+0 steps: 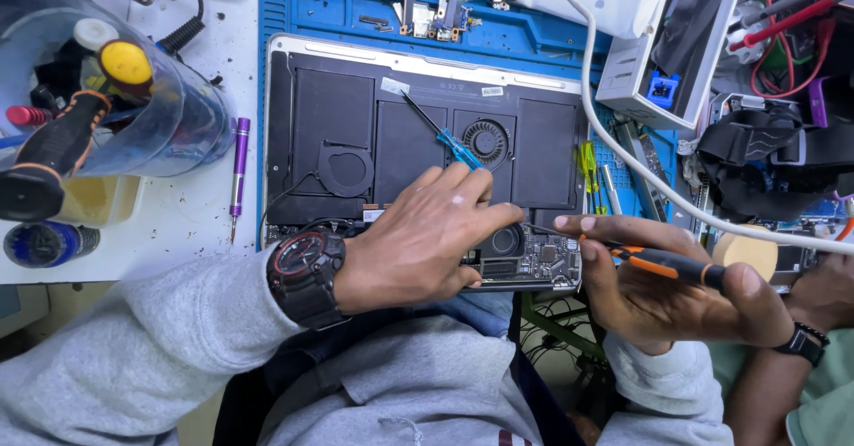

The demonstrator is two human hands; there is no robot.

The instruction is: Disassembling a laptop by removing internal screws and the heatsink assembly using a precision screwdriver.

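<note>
A silver laptop with its bottom cover removed (427,126) lies upside down on a blue repair mat (534,32), showing black battery cells, a round black cooling fan (486,138) and a green circuit board (534,264) along the near edge. The person's left hand (422,237), with a black and red wristwatch (307,277) and a grey sleeve, rests palm down on the near edge of the laptop, fingers spread and curled loosely over the board, gripping nothing. The right hand (663,290) is closed around a black and orange screwdriver (667,265), held sideways with its thin tip pointing left toward the circuit board, just beside the left fingertips. A small blue-handled screwdriver (445,135) lies loose on the battery cells, near the fan. A purple pen-shaped screwdriver (238,170) lies on the white table left of the laptop. A thick white cable (623,148) crosses the laptop's right side. Another person's forearm with a black wristband (805,344) shows at the far right.
</note>
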